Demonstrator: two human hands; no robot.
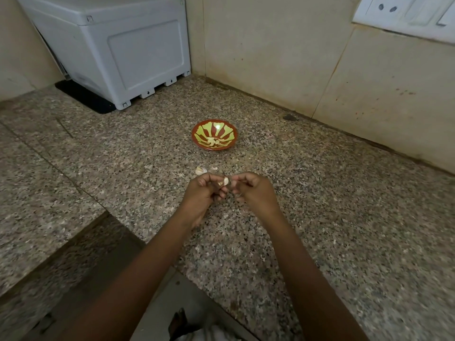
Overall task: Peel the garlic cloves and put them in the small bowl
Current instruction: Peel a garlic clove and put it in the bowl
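Well inside counter (320, 217) edges, left hand (202, 193) pinches garlic clove (225, 181) — right hand (253, 190) curled, grip unclear.

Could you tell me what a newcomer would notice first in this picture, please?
Probably the two hands at the centre: the left hand pinches a garlic clove while the right hand curls its fingertips close beside it. Just beyond them stands the small bowl, red-brown with a yellow-green pattern, holding peeled cloves on the speckled granite counter; a grey box fills the back left corner.
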